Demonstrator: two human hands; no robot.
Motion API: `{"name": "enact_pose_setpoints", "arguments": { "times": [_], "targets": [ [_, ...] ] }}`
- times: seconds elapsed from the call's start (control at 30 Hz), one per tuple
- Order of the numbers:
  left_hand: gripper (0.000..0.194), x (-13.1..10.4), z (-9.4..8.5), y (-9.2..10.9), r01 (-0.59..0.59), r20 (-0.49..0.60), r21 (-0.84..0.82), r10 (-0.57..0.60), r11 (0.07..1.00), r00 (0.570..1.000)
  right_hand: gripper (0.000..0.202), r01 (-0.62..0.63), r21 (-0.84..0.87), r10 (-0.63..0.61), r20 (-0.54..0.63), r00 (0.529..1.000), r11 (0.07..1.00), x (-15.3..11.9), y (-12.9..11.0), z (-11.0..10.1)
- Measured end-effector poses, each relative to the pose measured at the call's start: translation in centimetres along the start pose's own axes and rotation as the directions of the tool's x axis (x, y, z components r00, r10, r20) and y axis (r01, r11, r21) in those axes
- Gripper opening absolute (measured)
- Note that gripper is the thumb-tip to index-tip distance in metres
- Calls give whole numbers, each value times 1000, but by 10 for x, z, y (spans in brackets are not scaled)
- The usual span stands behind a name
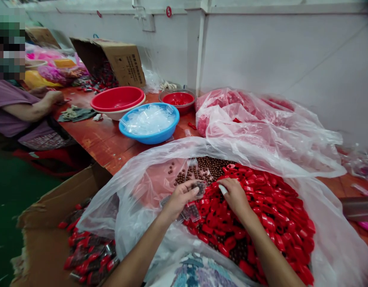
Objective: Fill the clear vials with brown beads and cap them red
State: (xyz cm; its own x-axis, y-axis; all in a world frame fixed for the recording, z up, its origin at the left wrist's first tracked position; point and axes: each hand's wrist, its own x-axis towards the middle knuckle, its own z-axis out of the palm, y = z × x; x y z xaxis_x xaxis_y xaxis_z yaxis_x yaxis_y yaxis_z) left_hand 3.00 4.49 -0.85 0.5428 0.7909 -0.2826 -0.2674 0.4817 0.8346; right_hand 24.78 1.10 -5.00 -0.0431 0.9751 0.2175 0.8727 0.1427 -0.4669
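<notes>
My left hand is closed around a small clear plastic container with dark brown beads inside. My right hand is beside it, fingers pinched at a red plastic cap between the two hands; its fingertips are partly hidden. A white covering shows on the right thumb. Beneath both hands spreads a large heap of red plastic caps on a clear plastic sheet. Loose brown beads lie behind the hands. A few more filled clear containers rest under my left hand.
A blue basin of clear plastic pieces stands behind, near a red basin. Bagged red parts line the wall. At lower left, a cardboard box holds red-capped containers. Another person sits at far left.
</notes>
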Motion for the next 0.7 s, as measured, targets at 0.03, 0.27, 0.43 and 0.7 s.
{"name": "enact_pose_setpoints", "arguments": {
  "times": [0.03, 0.27, 0.43, 0.7],
  "targets": [
    [32, -1, -2, -1, -8, -27, -10, 8, 1000, 1000, 30, 34, -13, -34, 39, 999, 999, 1, 1, 2],
    [41, -12, -8, -4, 14, -116, -25, -17, 1000, 993, 28, 212, -99, -183, 245, 952, 972, 8, -14, 5],
    [41, -18, -12, -9, 33, -113, -15, -35, 999, 993, 22, 228, -76, -201, 263, 944, 971, 10, -15, 5],
    [42, -27, -7, -19, 74, -65, 5, -73, 997, 995, 31, 24, 75, -29, 67, 997, 997, -8, -30, 0]
  ]
}}
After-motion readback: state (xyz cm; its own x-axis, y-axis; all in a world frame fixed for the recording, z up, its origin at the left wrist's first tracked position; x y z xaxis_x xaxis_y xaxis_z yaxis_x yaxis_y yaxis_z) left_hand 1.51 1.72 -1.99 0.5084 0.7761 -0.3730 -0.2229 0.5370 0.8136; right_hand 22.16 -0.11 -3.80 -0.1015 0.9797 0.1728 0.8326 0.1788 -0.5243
